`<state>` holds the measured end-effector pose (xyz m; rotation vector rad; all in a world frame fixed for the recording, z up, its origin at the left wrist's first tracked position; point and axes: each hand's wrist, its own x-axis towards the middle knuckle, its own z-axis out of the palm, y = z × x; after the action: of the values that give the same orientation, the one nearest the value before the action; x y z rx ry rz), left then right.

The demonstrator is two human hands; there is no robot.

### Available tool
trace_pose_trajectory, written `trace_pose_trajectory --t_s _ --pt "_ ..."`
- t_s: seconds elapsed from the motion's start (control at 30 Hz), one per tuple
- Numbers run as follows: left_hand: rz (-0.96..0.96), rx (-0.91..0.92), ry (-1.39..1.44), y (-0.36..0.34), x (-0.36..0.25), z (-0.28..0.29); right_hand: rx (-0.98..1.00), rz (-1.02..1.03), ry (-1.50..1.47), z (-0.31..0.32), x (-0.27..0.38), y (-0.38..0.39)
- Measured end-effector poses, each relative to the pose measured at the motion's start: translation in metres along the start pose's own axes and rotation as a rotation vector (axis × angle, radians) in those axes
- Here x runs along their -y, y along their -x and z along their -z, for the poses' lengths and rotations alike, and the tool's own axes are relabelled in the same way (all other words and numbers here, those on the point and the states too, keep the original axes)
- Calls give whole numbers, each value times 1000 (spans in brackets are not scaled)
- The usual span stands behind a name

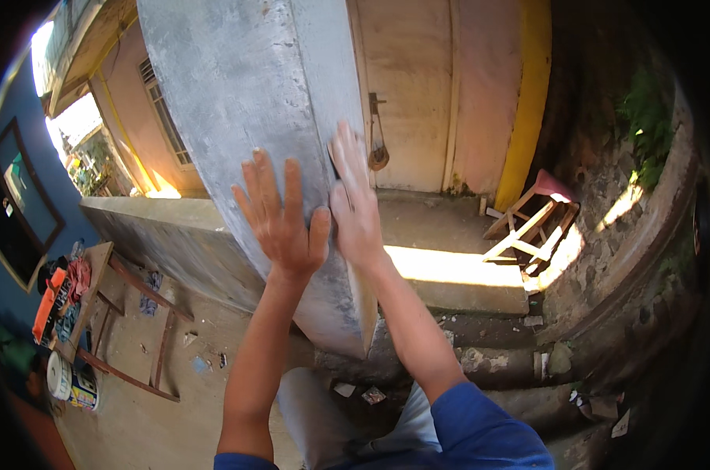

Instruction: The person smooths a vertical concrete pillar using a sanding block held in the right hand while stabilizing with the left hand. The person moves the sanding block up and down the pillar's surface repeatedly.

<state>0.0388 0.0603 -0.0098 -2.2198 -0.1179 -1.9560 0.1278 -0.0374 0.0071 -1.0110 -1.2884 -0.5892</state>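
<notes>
The floor (167,431) carries a bucket (60,376) and a wooden bench (87,308) holding cloths (79,276) and an orange item (48,304).

Coloured label (85,389) on white bucket (57,374), txt unreadable at this res.

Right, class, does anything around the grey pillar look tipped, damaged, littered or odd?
Yes. Right of the grey pillar, a wooden frame seems tipped over, jutting at uneven angles, though the fisheye view may exaggerate that. Litter scraps lie by the person's legs, looking out of place.
</notes>
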Motion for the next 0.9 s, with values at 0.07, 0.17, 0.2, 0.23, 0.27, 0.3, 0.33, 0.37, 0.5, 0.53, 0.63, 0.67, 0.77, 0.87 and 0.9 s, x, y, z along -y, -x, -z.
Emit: trace_pose_trajectory --t_s 0.07,0.17,0.2,0.23,0.27,0.3,0.33,0.37,0.5,0.53,0.63,0.67,0.77,0.87,0.9 --pt "0 -4 0 -2 -1 2 23 -65 65 -5 -15 84" --pt "5 -46 28 -3 -2 0 121 -197 178 -9 -24 224" --pt "10 -62 46 -3 -3 -1 139 -207 191 -7 -24 231" --pt "8 -65 53 -3 -3 -2 156 -218 205 -6 -25 237" --pt "6 -68 61 -4 -4 -2 173 -228 222 -4 -27 243" --pt "5 -66 69 -4 -4 -1 132 -222 214 -5 -24 215" --pt "5 -67 57 -1 -2 0 98 -219 199 -8 -17 165" --pt "1 -69 48 -2 0 1 71 -119 132 -8 -10 112" --pt "35 -48 -8 -1 -2 -2 15 25 -2 -6 9 11" --pt "50 -45 3 1 -3 -1 19 6 12 -8 9 24" --pt "85 -34 36 14 -11 1 58 -108 113 -10 -7 128" --pt "91 -37 40 21 -12 -1 73 -151 153 -11 -15 176" --pt "85 -19 43 29 -14 -2 71 -288 149 -12 -19 260" --pt "107 -33 52 35 -12 -2 89 -282 123 -9 -12 225" --pt "117 -50 56 35 -11 -3 105 -241 129 -7 -10 173"
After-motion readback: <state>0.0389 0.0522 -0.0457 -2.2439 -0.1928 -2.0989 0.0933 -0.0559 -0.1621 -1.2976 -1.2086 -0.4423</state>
